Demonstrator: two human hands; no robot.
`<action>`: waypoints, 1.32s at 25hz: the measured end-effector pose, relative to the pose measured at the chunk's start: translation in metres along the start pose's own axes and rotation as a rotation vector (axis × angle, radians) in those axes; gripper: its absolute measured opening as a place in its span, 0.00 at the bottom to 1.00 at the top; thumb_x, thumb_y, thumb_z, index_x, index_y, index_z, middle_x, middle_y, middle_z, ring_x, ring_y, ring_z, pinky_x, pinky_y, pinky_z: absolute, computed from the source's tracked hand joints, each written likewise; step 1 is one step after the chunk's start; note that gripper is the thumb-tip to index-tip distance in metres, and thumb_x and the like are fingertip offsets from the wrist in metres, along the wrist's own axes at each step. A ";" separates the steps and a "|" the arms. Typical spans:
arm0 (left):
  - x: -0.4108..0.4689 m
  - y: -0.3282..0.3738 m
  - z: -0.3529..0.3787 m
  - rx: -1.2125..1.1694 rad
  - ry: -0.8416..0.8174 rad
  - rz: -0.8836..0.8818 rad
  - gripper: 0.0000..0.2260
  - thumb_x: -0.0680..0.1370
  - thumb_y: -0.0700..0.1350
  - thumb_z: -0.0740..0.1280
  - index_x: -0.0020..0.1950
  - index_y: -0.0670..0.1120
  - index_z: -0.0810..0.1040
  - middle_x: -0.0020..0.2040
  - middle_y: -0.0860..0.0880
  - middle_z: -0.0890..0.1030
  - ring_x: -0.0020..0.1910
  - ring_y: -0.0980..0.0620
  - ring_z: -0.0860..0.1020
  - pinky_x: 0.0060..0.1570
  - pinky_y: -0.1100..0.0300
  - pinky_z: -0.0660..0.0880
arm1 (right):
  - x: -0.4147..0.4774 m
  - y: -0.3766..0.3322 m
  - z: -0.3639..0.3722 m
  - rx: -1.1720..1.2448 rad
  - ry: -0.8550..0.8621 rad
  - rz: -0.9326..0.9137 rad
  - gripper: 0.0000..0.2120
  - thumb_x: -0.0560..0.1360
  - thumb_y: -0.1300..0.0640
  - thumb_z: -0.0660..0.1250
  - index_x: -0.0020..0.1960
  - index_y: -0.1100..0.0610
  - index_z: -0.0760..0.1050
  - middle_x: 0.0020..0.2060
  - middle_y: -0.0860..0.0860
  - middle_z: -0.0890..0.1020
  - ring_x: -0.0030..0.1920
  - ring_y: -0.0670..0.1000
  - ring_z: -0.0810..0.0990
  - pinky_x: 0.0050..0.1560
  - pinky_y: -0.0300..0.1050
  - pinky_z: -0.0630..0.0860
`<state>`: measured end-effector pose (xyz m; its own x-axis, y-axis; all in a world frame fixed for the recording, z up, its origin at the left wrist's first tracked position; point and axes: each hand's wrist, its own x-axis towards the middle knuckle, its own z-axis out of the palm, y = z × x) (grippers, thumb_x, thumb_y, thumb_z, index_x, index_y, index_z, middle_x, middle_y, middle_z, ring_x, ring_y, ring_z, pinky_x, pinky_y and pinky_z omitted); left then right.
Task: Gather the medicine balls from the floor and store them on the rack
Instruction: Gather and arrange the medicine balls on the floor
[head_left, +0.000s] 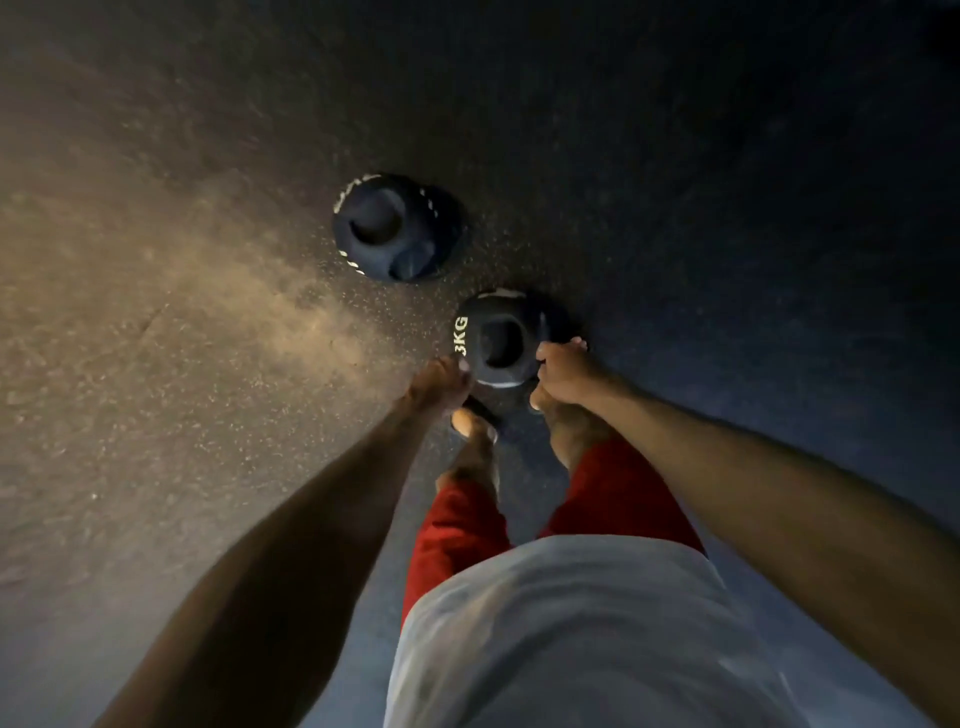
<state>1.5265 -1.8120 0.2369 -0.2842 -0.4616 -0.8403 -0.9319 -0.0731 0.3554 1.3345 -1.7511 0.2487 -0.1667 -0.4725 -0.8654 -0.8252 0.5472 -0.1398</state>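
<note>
A dark medicine ball marked "3KG" (498, 340), with a recessed grip hole, sits low in front of my feet. My left hand (441, 384) grips its left side and my right hand (563, 371) grips its right side. I cannot tell whether it still rests on the floor or hangs just above it. A second, larger dark medicine ball (397, 228) with two grip recesses lies on the floor further ahead and to the left, untouched. The rack is out of view.
Speckled dark rubber floor (208, 364) spreads all around, lit warm on the left and in shadow on the right. My bare feet (475, 426), red trousers and grey shirt fill the lower middle.
</note>
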 end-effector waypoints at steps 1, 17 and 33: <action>0.009 -0.001 0.004 0.031 -0.021 0.042 0.17 0.83 0.46 0.60 0.69 0.39 0.73 0.66 0.36 0.77 0.63 0.36 0.76 0.63 0.47 0.73 | 0.007 0.005 0.015 0.037 -0.017 0.021 0.17 0.81 0.57 0.60 0.68 0.59 0.72 0.66 0.60 0.75 0.66 0.62 0.74 0.67 0.54 0.69; 0.276 -0.105 0.157 0.095 -0.132 -0.081 0.29 0.82 0.46 0.63 0.79 0.45 0.54 0.71 0.36 0.72 0.69 0.36 0.72 0.64 0.49 0.70 | 0.250 0.080 0.236 0.460 0.065 0.290 0.37 0.75 0.55 0.65 0.78 0.50 0.49 0.71 0.65 0.63 0.69 0.68 0.66 0.60 0.59 0.74; 0.342 -0.111 0.181 -0.041 0.032 0.040 0.54 0.73 0.54 0.76 0.81 0.47 0.36 0.80 0.39 0.58 0.77 0.37 0.60 0.74 0.44 0.63 | 0.320 0.094 0.232 0.302 0.360 0.242 0.54 0.74 0.38 0.69 0.81 0.54 0.34 0.69 0.63 0.68 0.68 0.61 0.70 0.62 0.57 0.74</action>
<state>1.4918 -1.8020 -0.1637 -0.3129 -0.4930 -0.8118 -0.9099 -0.0895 0.4051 1.3291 -1.6902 -0.1528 -0.5519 -0.4865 -0.6773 -0.5568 0.8196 -0.1349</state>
